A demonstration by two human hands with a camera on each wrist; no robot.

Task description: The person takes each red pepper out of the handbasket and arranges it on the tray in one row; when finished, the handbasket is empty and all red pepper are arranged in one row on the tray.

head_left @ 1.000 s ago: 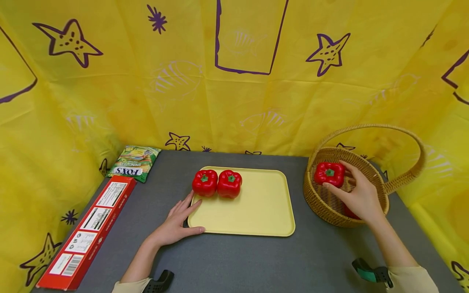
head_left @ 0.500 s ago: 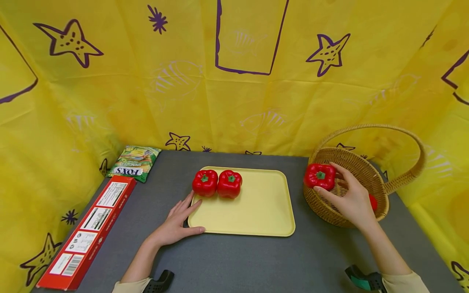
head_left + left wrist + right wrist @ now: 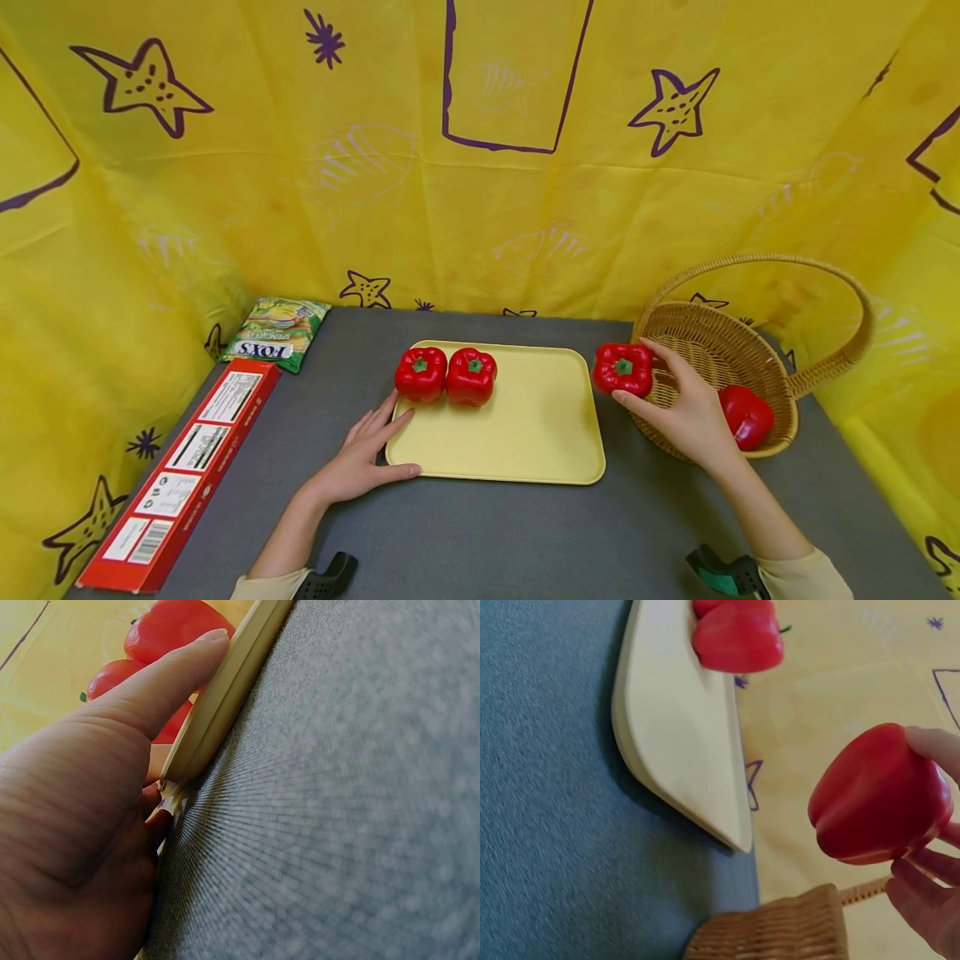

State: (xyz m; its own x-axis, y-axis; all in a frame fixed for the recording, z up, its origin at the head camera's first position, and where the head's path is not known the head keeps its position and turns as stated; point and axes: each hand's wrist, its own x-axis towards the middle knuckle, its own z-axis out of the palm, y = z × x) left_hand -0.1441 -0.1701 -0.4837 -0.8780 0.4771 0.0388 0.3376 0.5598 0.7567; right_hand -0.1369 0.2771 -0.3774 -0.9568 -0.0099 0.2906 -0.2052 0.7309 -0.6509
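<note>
In the head view, my right hand (image 3: 686,408) grips a red bell pepper (image 3: 622,369) between thumb and fingers. The right wrist view shows this bell pepper (image 3: 881,799) raised, with fingertips on its side. It is between the yellow tray (image 3: 536,442) and the wicker basket (image 3: 712,333), overlapping the basket's left rim. Another red bell pepper (image 3: 746,417) lies inside the basket. My left hand (image 3: 358,462) rests spread at the tray's near left corner, its thumb (image 3: 176,671) along the rim. Two more red bell peppers, one left (image 3: 420,375) and one right (image 3: 470,377), sit side by side on the tray.
A long red box (image 3: 183,475) lies along the left side of the grey table (image 3: 487,542). Behind it is a green Fox's packet (image 3: 276,333). A yellow patterned cloth (image 3: 480,200) hangs around the back and sides. The basket's tall handle (image 3: 757,258) arches over it.
My right hand has carried the bell pepper left, from over the basket to near the tray's right edge. The bell pepper inside the basket has come into fuller view. My left hand stays put.
</note>
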